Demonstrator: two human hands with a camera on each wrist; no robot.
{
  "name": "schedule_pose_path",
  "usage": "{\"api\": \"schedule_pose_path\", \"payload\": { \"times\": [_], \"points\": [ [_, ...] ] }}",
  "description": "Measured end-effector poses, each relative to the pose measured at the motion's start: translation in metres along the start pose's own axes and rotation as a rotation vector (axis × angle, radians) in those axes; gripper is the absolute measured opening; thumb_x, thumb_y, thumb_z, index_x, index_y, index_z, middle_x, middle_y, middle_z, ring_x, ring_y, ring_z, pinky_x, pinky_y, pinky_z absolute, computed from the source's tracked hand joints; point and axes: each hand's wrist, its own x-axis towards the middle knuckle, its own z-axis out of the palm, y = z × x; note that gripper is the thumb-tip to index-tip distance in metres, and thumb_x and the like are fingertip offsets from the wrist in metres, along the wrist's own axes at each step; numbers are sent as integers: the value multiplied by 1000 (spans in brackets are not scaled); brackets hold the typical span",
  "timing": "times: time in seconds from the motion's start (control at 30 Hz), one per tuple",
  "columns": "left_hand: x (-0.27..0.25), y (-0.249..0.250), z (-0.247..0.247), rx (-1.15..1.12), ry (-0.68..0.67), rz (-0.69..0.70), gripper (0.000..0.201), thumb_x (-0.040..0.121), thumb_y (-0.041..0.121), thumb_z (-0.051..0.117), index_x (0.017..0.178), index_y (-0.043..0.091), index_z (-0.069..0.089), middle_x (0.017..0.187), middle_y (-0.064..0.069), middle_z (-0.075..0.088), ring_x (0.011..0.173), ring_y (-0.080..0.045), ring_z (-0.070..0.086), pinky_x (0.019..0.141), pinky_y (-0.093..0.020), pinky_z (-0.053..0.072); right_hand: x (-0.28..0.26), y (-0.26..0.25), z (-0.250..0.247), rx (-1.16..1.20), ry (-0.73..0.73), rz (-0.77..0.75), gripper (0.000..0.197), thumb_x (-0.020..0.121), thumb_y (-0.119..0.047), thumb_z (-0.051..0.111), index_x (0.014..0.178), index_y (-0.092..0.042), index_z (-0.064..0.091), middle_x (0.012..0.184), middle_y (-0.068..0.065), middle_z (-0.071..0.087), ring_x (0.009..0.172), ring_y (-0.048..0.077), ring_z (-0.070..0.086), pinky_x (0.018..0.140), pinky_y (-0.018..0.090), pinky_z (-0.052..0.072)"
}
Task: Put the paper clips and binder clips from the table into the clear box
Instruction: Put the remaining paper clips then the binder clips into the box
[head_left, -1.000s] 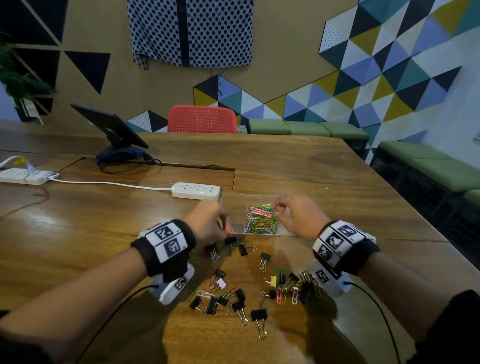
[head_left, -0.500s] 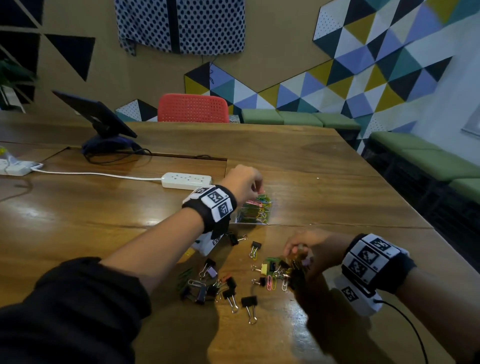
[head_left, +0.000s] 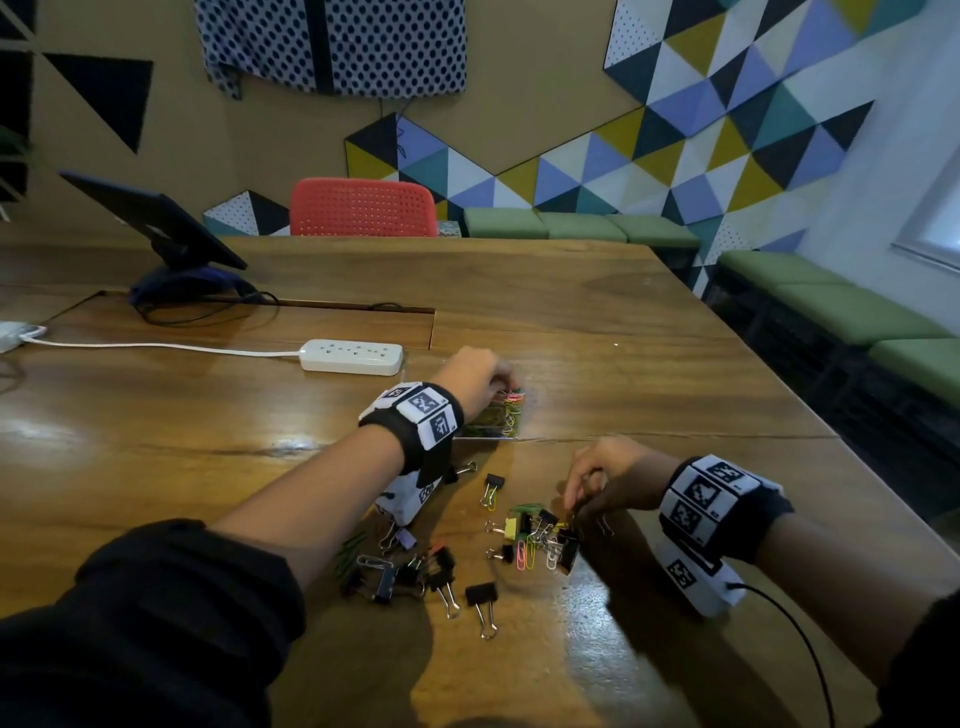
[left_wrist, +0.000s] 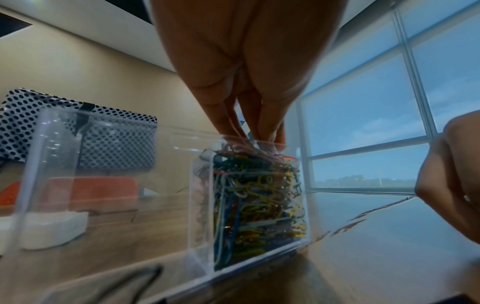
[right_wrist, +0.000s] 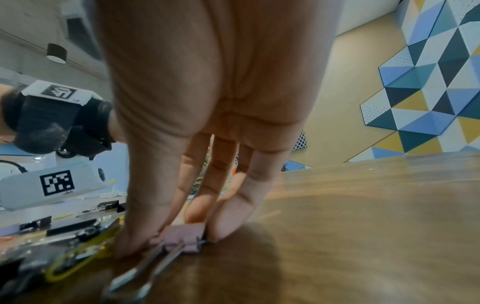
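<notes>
Inventory, as I read it from the remote feed:

- Clear box (left_wrist: 249, 205): on the worktop (head_left: 649, 364), far side of the loose pile. One compartment packed w/ coloured paper clips (left_wrist: 259, 195) nearly to the rim; the compartment beside it looks empty.
- Left hand (head_left: 475, 376): over the box, fingers (left_wrist: 262, 127) bunched, tips down among the top clips. Can't tell whether they pinch a clip or only press the heap.
- Right hand (head_left: 608, 480): at the right edge of the pile, thumb + fingers (right_wrist: 231, 214) closed on a pink binder clip (right_wrist: 182, 236), which lies on the wood, wire handles toward my cam.
- Loose binder clips (head_left: 480, 597): mostly black, approx. a dozen, scattered betw. my two arms.
- Loose paper clips (head_left: 524, 553): pink, yellow, green, mixed in w/ the binders.
- Power strip (head_left: 352, 357), tablet on stand (head_left: 156, 228): farther off, not involved.

Risks, my judgement:
1. Paper-clip compartment is close to full; more clips pushed in could spill over the rim. Binders prob. belong in the empty side.
2. Pink clip's handles lie next to a yellow paper clip (right_wrist: 67, 271); lifting may snag and drag it.
3. Left wrist cam hangs just above the pile; a low pullback could scatter clips.
</notes>
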Motion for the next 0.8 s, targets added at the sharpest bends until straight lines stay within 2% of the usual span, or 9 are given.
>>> {"api": "schedule_pose_path", "payload": {
  "times": [0.07, 0.17, 0.27, 0.33, 0.43, 0.5, 0.6, 0.73, 0.8],
  "points": [
    [-2, -1, 2, 9, -6, 10, 27, 94, 13, 47, 115, 17, 63, 121, -6, 62, 113, -22, 52, 97, -33, 41, 2, -2, 0, 8, -5, 1, 10, 75, -15, 74, 85, -17, 72, 80, -13, 60, 73, 2, 59, 70, 15, 46],
    [-8, -2, 7, 61, 43, 125, 26, 92, 14, 50, 115, 19, 62, 120, -1, 58, 115, -19, 42, 100, -33, 36, 4, -3, 1, 23, -31, 29, 5, 78, -16, 72, 79, -19, 68, 76, -11, 61, 68, 3, 59, 65, 14, 49],
    [-21, 8, 9, 65, 102, 265, 24, 87, 17, 56, 110, 19, 63, 109, 1, 55, 106, -14, 41, 92, -28, 39, 3, -3, 2, 47, -71, 49, 14, 81, -13, 69, 73, -22, 63, 62, -11, 63, 60, 2, 60, 62, 15, 49],
    [-30, 17, 12, 90, -29, 314, 19, 86, 18, 57, 104, 17, 63, 102, 3, 54, 98, -11, 43, 86, -25, 40, 2, -1, 2, 75, -73, 59, 14, 81, -12, 69, 73, -21, 62, 54, -11, 64, 54, -1, 61, 60, 16, 48],
    [-39, 25, 21, 144, -323, 280, 17, 85, 20, 61, 100, 12, 62, 100, -4, 62, 92, -19, 56, 83, -30, 48, 0, 3, 1, 161, -27, 49, 10, 80, -9, 69, 76, -17, 63, 64, -4, 68, 54, 1, 62, 55, 13, 47],
    [-43, 25, 29, 162, -442, 215, 21, 84, 21, 64, 103, 13, 61, 103, -5, 63, 93, -20, 58, 82, -29, 48, -1, 3, 0, 211, -2, 56, 9, 81, -8, 68, 78, -17, 64, 66, -4, 68, 56, 4, 63, 57, 15, 50],
    [-46, 24, 36, 148, -496, 182, 23, 82, 24, 67, 102, 15, 60, 102, -4, 63, 92, -18, 57, 80, -27, 46, -2, 2, 1, 187, 4, 61, 7, 83, -10, 66, 88, -16, 66, 72, -4, 69, 55, -4, 61, 64, 15, 51],
    [-46, 29, 38, 111, -514, 167, 24, 81, 26, 68, 100, 15, 59, 99, -4, 63, 88, -17, 57, 76, -27, 45, -3, 0, 4, 223, -58, 62, 18, 78, -10, 71, 94, -13, 63, 83, 10, 72, 53, 0, 61, 56, 15, 49],
    [-46, 32, 39, 124, -513, 177, 25, 80, 24, 68, 101, 13, 58, 100, -4, 63, 86, -17, 55, 72, -26, 42, -4, -3, 6, 198, -54, 77, 25, 73, -11, 77, 94, -14, 63, 75, 0, 67, 49, -3, 57, 53, 13, 47]
  ]
}}
